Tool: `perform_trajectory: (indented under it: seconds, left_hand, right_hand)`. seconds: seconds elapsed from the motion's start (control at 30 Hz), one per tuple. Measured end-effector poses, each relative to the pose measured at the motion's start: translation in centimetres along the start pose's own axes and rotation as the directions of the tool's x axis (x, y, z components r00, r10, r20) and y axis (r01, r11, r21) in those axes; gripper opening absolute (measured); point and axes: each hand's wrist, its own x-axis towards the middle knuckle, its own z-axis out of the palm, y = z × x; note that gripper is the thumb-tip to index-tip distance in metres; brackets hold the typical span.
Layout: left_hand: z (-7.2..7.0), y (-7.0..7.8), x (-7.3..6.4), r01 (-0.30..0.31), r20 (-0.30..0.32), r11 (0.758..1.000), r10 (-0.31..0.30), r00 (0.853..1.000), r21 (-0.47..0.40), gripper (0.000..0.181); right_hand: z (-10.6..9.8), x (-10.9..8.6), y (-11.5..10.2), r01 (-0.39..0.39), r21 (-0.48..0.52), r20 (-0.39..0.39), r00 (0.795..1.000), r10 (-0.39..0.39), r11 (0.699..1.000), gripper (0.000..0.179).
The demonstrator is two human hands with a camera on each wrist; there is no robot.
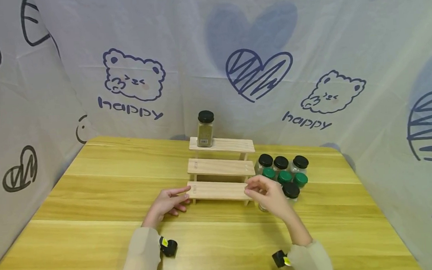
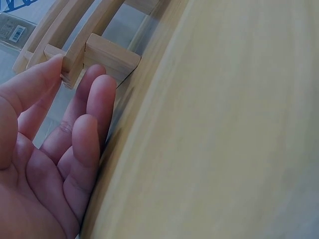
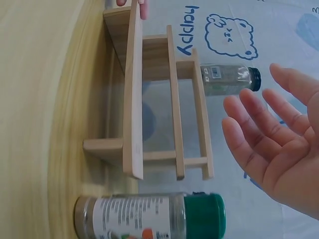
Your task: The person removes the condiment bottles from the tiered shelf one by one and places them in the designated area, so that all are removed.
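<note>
A three-step wooden spice rack (image 1: 219, 168) stands on the table. My left hand (image 1: 169, 202) pinches the left end of its lowest shelf (image 2: 94, 30) between thumb and a finger; the other fingers curl loosely below. Near that shelf's right end is my right hand (image 1: 267, 194), its fingers (image 3: 254, 119) loosely bent, apart from the rack and holding nothing. On the top shelf, towards the left, a black-lidded spice jar (image 1: 205, 129) stands upright. It also shows as a clear jar (image 3: 229, 79) in the right wrist view.
Right of the rack several spice jars stand grouped, some with black lids (image 1: 300, 162), others with green lids (image 1: 284, 177). One green-lidded jar (image 3: 149, 215) stands close by the rack's right side. White printed cloth (image 1: 197, 78) hangs behind the wooden table (image 1: 103, 179).
</note>
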Motion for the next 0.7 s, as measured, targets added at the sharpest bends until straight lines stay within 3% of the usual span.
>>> perform_trajectory:
  seconds: [0.2, 0.37, 0.6, 0.7]
  left_hand:
    - [0.1, 0.0, -0.1, 0.001, 0.001, 1.0, -0.001, 1.0, 0.004, 0.044]
    - [0.1, 0.0, -0.2, 0.001, -0.002, 1.0, -0.001, 1.0, 0.008, 0.044]
    - [0.1, 0.0, -0.2, -0.004, -0.001, 1.0, 0.004, 1.0, 0.008, 0.044]
    - [0.1, 0.0, -0.1, -0.002, -0.002, 1.0, 0.003, 1.0, 0.005, 0.044]
  right_hand:
    - [0.9, 1.7, 1.5, -0.039, 0.061, -0.047, 0.998, 0.042, 0.997, 0.019]
    - [1.1, 3.5, 2.6, -0.019, 0.092, -0.085, 0.996, 0.027, 0.996, 0.024]
    - [0.8, 5.3, -0.4, -0.063, 0.108, -0.102, 0.992, 0.074, 0.992, 0.022]
    - [1.0, 6.2, -0.7, -0.062, 0.115, -0.128, 0.989, 0.077, 0.991, 0.022]
